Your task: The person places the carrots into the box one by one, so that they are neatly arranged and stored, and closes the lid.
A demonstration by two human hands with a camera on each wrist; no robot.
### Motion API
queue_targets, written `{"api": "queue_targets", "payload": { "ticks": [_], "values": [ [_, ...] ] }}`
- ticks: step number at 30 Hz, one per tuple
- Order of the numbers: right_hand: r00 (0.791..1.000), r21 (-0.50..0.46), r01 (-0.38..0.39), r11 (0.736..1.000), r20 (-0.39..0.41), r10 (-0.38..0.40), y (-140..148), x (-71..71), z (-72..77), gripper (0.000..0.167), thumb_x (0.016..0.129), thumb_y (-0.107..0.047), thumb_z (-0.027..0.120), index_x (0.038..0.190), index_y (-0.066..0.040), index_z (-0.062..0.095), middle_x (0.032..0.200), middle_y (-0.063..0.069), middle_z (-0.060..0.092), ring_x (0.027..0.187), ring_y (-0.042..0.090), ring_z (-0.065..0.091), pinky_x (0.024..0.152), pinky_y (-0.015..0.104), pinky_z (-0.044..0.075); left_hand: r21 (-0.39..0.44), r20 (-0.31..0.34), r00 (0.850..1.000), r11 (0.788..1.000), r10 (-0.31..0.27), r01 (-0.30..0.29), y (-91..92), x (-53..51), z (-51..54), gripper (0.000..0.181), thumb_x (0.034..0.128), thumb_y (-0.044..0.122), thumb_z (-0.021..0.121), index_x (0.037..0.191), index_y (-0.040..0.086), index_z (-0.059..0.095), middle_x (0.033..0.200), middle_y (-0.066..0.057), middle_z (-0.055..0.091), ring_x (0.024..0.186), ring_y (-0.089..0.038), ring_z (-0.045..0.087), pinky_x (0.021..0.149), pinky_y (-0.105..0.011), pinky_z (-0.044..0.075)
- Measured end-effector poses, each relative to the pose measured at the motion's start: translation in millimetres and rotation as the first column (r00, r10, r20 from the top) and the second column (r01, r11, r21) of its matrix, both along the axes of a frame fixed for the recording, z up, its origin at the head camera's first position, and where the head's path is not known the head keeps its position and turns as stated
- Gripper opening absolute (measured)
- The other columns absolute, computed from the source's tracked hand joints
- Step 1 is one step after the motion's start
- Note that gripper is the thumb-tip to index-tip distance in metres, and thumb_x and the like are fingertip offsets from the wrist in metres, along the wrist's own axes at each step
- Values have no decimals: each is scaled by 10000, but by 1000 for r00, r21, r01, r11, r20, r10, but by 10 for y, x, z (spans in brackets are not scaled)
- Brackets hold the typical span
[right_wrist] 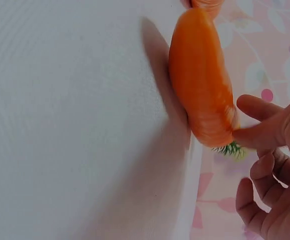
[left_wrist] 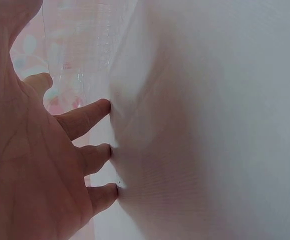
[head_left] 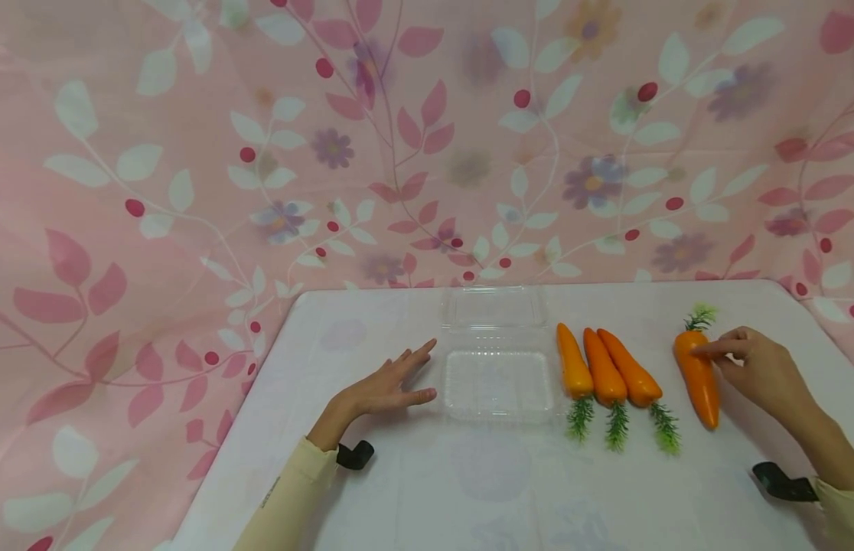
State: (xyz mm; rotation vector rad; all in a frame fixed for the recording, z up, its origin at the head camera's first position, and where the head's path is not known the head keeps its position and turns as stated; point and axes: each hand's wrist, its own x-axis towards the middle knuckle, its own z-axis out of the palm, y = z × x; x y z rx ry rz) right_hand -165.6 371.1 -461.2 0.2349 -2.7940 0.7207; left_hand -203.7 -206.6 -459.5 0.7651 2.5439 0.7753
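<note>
My right hand [head_left: 764,371] is at the leafy end of a plastic-looking orange carrot [head_left: 701,386] on the right. Its index finger touches the carrot near the crown, and the thumb is close by; the other fingers are bent. In the right wrist view the carrot [right_wrist: 202,80] shows large beside the fingers; whether they pinch it is unclear. My left hand [head_left: 392,383] is spread with its fingers extended, left of a clear plastic box [head_left: 449,383] whose lid [head_left: 496,308] lies folded back. In the left wrist view that hand [left_wrist: 40,150] holds nothing, fingertips at the table.
Between the box and my right hand lie more carrots: one [head_left: 574,363], a second [head_left: 605,371] and a third [head_left: 630,371], their green tops towards me. A white cloth [head_left: 413,490] covers the table. A pink floral curtain [head_left: 413,153] hangs behind it.
</note>
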Motion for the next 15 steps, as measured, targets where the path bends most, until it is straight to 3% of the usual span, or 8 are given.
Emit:
{"api": "queue_targets", "payload": {
  "ticks": [6,15],
  "values": [
    [999,5,41,999,-13,-41,-41,17,15,194,839,-65,760,1020,3,749,927,182,589,793,304,477,503,234,404,8,0,1000,1000,-7,7,-6,3,1,891,907,666,531,1597,340,70,1605,19,267,1499,-298,45,1155,-594,26],
    [969,29,218,975,115,-220,-87,66,13,519,849,-396,773,1080,60,686,955,244,523,812,351,444,509,309,387,10,13,1000,1000,-5,4,-6,-15,0,897,904,672,534,1597,339,72,1603,28,274,1500,-287,44,1160,-580,24]
  ]
}}
